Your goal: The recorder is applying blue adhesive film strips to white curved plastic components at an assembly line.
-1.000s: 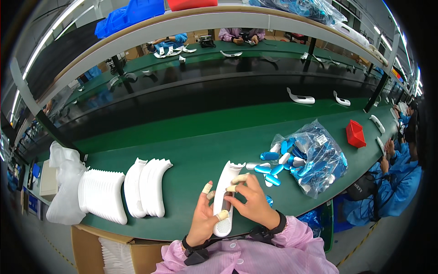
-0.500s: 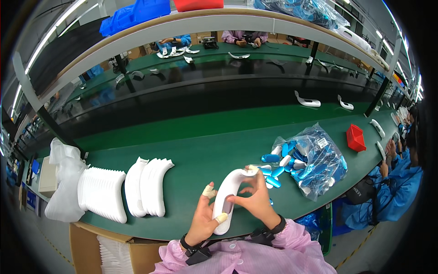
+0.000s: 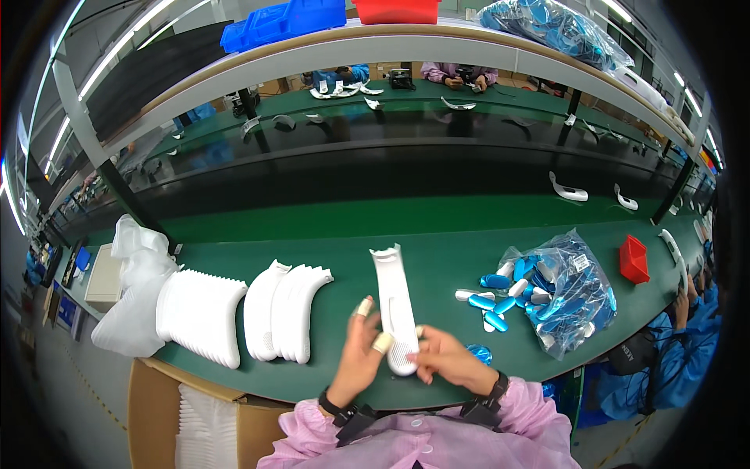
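Observation:
A white curved plastic shell (image 3: pixel 395 305), long and grooved with a dotted lower end, is in front of me, its forked end pointing away. My right hand (image 3: pixel 453 363) pinches its near end from the right. Along its left edge is my left hand (image 3: pixel 358 358), fingers apart, with pale coverings on thumb and a finger; the thumb tip is at the shell's edge, and whether it presses there is hard to see. To the left stand stacked white shells (image 3: pixel 289 314) in a short row, beside a longer row of shells (image 3: pixel 200 314).
Blue and white oval pieces (image 3: pixel 495 303) spill from a clear plastic bag (image 3: pixel 574 301) at right, near a red bin (image 3: pixel 633 259). Foam wrap (image 3: pixel 133 289) sits left. A cardboard box (image 3: pixel 148 399) is below the table edge. A shelf (image 3: pixel 391 37) crosses above; co-workers sit beyond and right.
The shell has swung from tilted in both hands to pointing straight away from me. My right hand has moved from its upper end to its near end; my left hand's grip has loosened.

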